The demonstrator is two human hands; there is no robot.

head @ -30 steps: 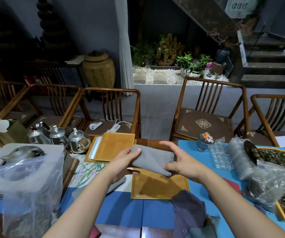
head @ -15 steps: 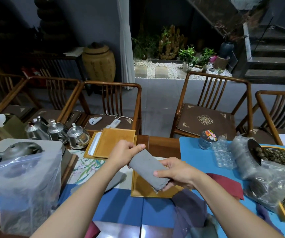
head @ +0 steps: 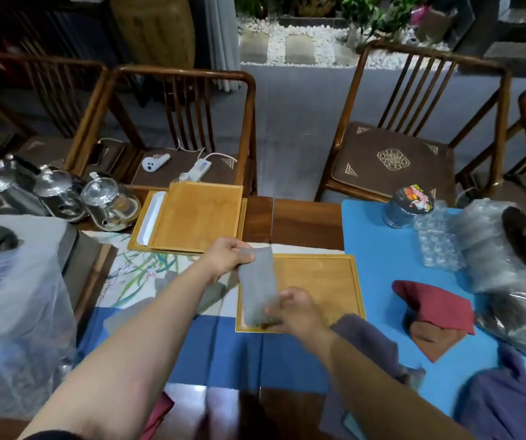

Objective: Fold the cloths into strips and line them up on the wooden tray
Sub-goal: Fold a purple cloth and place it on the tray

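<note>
A grey cloth (head: 259,282), folded into a narrow strip, lies lengthwise over the left edge of the wooden tray (head: 322,277). My left hand (head: 226,258) pinches its far end. My right hand (head: 296,311) grips its near end, which is blurred. A dark red cloth (head: 436,308) lies folded into a triangle on the blue mat to the right. Purple cloths (head: 506,404) lie crumpled at the near right, and another purple cloth (head: 366,338) sits under my right forearm. The rest of the tray is bare wood.
A second stack of wooden trays (head: 196,217) sits beyond the first. Glass teapots (head: 109,201) stand at the far left, a plastic-covered box (head: 17,312) at the near left. A lidded jar (head: 406,206), bubble wrap (head: 490,258) and a bag of tea leaves are on the right. Chairs stand behind the table.
The grey cloth went from a wide fold held in the air to a narrow strip, turned lengthwise and lowered onto the tray's left side. The view tilted down.
</note>
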